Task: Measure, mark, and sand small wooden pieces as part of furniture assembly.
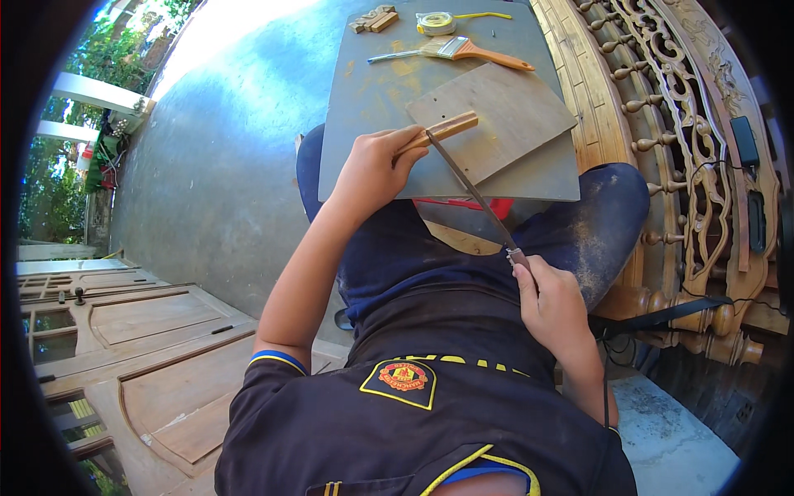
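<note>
My left hand (379,168) is closed around one end of a short strip of wood (453,126). The strip's other end points up and right over a flat brown board (504,116). My right hand (549,302) grips the brown handle of a long, thin, dark file (471,188), close to my lap. The file's blade slants up and left, and its tip meets the wood strip beside my left fingers. Beneath lies a grey tabletop (356,99) with wood dust on it.
Farther back on the tabletop are a paintbrush (484,54), a yellow tape measure (436,23) and a small carved wood piece (374,18). A carved wooden bench (641,103) stands at the right. Wooden door panels (169,372) are at the lower left.
</note>
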Demonstrator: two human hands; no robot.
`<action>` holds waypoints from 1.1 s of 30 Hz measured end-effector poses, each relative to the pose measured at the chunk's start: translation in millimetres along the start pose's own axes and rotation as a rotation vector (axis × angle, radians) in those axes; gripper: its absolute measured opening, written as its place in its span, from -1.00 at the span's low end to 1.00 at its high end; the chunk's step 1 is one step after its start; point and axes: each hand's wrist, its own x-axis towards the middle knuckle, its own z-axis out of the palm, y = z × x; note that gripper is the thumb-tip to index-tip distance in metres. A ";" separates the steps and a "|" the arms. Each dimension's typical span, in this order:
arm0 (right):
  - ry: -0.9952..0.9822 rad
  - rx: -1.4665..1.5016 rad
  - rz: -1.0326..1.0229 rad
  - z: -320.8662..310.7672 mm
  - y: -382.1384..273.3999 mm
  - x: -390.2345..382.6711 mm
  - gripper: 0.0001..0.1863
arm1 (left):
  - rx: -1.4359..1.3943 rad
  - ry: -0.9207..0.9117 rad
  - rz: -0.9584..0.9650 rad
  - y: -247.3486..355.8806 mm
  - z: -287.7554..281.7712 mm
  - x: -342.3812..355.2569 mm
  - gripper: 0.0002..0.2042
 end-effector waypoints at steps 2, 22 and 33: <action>0.010 -0.001 -0.002 -1.0 1.8 0.2 -0.81 | 0.022 0.029 0.014 4.5 0.0 -2.7 -0.71; 0.222 0.122 -0.151 -15.3 -9.4 -8.9 -0.76 | -0.010 0.325 -0.003 23.4 -18.5 -8.5 -0.73; -0.042 0.819 0.119 8.5 -11.2 4.3 -0.56 | -0.014 0.353 0.125 44.6 -19.9 -9.3 -0.70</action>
